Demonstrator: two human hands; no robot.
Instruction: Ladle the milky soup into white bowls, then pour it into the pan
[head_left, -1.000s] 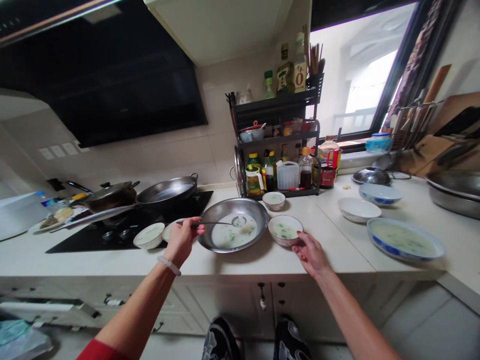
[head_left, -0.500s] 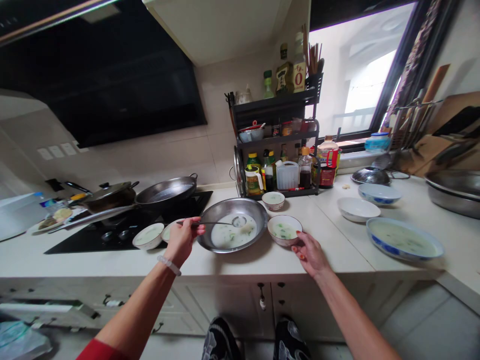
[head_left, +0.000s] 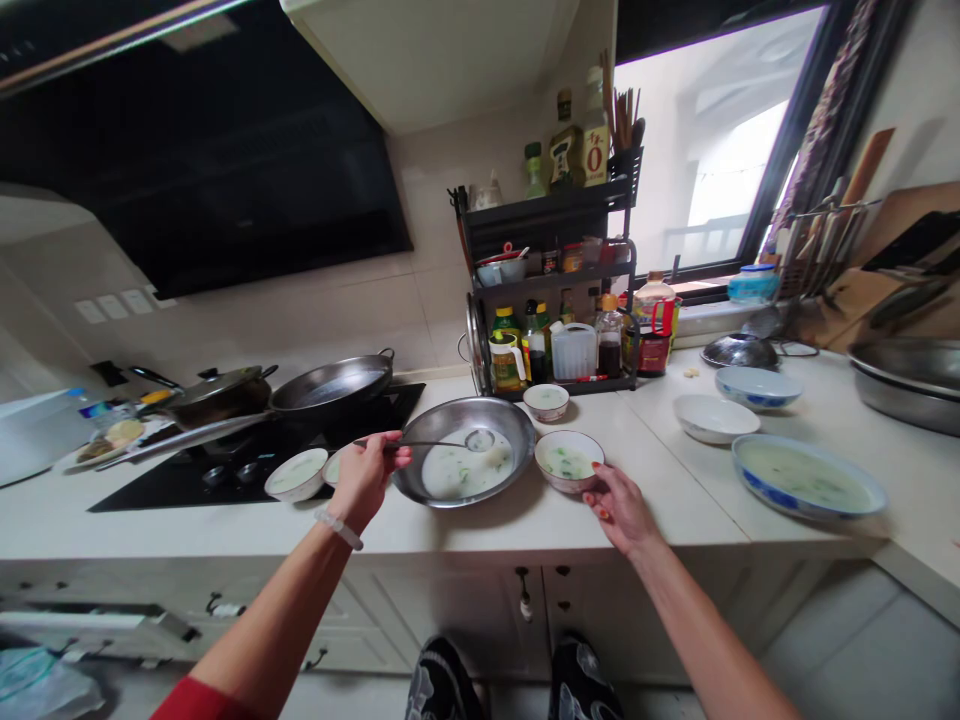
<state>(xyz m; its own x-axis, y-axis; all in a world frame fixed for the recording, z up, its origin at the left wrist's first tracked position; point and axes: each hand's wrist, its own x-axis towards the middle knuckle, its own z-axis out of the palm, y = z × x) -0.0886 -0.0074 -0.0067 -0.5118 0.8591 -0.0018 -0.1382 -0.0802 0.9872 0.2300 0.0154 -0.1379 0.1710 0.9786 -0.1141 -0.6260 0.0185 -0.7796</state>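
1. Ladle (head_left: 477, 441) lies across the steel basin (head_left: 454, 420), its head at or just above the pale, green-flecked soup (head_left: 456, 473); whether it is dipped or lifted, I cannot tell.
2. The left hand (head_left: 365, 476) is closed on the ladle's handle, beyond the basin's left rim.
3. The right hand (head_left: 621, 508) has its thumb at the right rim of the soup bowl (head_left: 562, 486) and its fingers curled against the outer side, pinching it; how firmly, I cannot tell. The bowl rests on the worktop (head_left: 480, 532), just beside the basin's right rim and back from the front edge, with soup in it.
4. Behind that bowl, towards the worktop's back edge, stands a small filled bowl (head_left: 546, 412). Left of the basin, near the cooktop (head_left: 161, 490), are a filled bowl (head_left: 295, 492) and another, partly hidden by the left hand. Nearer the worktop's right end is a blue-rimmed dish (head_left: 795, 508) of similar soup.
5. The step in hand looks like ladling between basin and bowl; which way the soup goes, one moment does not settle.
6. Judging from this, moving the ladle calls for a level head, clear of the basin's rim, with the bowl held steady.
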